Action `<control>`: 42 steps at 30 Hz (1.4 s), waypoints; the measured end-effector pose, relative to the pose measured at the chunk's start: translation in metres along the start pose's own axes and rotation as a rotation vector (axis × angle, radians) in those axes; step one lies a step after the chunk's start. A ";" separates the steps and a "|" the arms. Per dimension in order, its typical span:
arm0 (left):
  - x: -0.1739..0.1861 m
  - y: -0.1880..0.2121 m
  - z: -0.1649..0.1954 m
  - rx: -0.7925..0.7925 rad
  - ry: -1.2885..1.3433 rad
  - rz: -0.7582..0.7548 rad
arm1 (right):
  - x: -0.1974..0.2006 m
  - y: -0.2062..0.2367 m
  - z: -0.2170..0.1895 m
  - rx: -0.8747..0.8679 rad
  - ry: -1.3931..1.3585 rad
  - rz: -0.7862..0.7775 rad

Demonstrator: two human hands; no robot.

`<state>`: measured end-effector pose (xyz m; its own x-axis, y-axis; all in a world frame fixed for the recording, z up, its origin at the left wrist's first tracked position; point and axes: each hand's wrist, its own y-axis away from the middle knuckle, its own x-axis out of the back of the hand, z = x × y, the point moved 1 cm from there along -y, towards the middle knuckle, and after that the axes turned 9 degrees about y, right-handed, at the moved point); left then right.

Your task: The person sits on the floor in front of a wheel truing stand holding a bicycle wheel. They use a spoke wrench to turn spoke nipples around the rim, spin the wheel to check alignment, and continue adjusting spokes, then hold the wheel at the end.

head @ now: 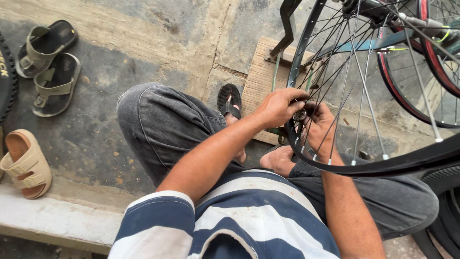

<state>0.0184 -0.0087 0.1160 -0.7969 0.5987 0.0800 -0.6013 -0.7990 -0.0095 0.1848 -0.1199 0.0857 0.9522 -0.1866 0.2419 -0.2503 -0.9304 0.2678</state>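
**Both hands at the rim of a bicycle wheel**

Head view: I look down over a blue-and-white striped shirt (239, 225) and grey trousers (163, 129) at a person crouched on a stained concrete floor (143, 43). A black bicycle wheel rim (383, 165) with thin silver spokes (364, 91) stands upright right in front of the knees, filling the upper right of the picture, its lower arc passing just above the right thigh.

The left hand (278, 106) comes in from the left and curls over the rim's edge, fingers pinched on something small and metallic at the rim; I cannot tell what that piece is. The right hand (320, 125) sits behind the spokes, inside the wheel, fingers bent and closed against the same spot, touching the left hand's fingertips. I cannot tell whether it grips the rim itself or a spoke.

A wooden board (261, 79) lies on the floor under the wheel. A foot in a black flip-flop (229, 101) rests beside it. At the left lie a pair of grey sandals (48, 67) and a beige sandal (24, 163). A second wheel with a red-edged rim (397, 91) stands behind, at the right.
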 end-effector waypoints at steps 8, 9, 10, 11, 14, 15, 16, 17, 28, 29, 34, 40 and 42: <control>-0.004 0.006 -0.009 -0.026 -0.055 -0.032 | -0.010 0.011 -0.033 0.019 0.216 0.078; -0.004 0.005 -0.010 -0.033 -0.027 -0.045 | -0.008 0.015 -0.037 -0.005 0.168 0.063; -0.003 0.005 -0.012 -0.041 -0.001 -0.058 | -0.007 0.018 -0.039 -0.026 0.119 0.048; -0.002 0.005 -0.013 -0.026 0.005 -0.076 | -0.006 0.020 -0.040 -0.075 0.059 0.047; 0.002 0.005 -0.016 0.019 0.043 -0.176 | -0.003 0.024 -0.037 -0.191 -0.135 0.056; 0.004 0.006 -0.016 0.032 0.068 -0.234 | -0.003 0.025 -0.035 -0.204 -0.208 0.066; 0.006 0.007 -0.016 0.047 0.094 -0.294 | -0.002 0.026 -0.032 -0.219 -0.281 0.077; 0.008 0.008 -0.016 0.049 0.095 -0.338 | -0.002 0.028 -0.029 -0.200 -0.290 0.078; -0.008 0.014 0.002 0.013 -0.241 -0.170 | -0.001 0.060 -0.016 -0.166 0.250 0.156; -0.011 0.014 0.002 0.039 -0.318 -0.160 | -0.002 0.057 -0.017 -0.112 0.171 0.133; -0.015 0.012 -0.002 0.058 -0.430 -0.115 | 0.002 0.023 -0.024 -0.061 0.216 -0.111; 0.018 0.002 -0.019 0.263 -0.180 -0.170 | 0.003 -0.005 -0.031 -0.178 0.243 -0.260; 0.023 0.000 -0.019 0.189 0.035 -0.074 | -0.001 -0.008 -0.035 -0.111 0.166 -0.270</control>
<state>-0.0013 0.0060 0.0988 -0.7547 0.6549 0.0391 -0.6390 -0.7472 0.1828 0.1795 -0.1006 0.1162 0.9474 0.1246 0.2949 -0.0191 -0.8975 0.4406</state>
